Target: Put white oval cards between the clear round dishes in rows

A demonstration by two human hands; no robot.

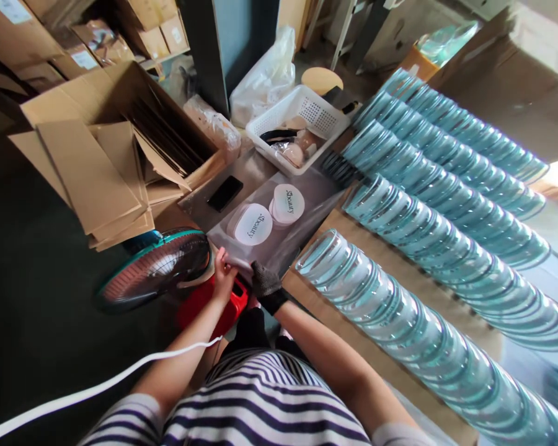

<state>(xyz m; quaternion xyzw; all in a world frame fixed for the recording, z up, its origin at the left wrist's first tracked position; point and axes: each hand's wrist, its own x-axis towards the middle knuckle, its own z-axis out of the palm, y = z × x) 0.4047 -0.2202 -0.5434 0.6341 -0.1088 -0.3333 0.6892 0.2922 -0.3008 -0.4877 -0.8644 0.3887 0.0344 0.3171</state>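
At the near edge of the work table, my left hand (223, 276), bare, pinches the rim of a clear plastic sheet (307, 238). Beside it my right hand (266, 284), in a dark mesh glove, is closed at the same edge; its fingertips are partly hidden. Just beyond my hands lie two low stacks of round white pieces with printed lettering, a nearer stack (253, 224) and a farther stack (288, 203). A black phone (225, 192) rests flat to the left of them.
Rows of clear bluish stacked plastic lids or bowls (390, 297) fill the right side on cardboard. A white basket (323, 114) with small items stands behind. Leftward are an open carton (121, 105) with cardboard pieces, a fan (160, 269) and a red stool (218, 306). A white cable (97, 385) crosses lower left.
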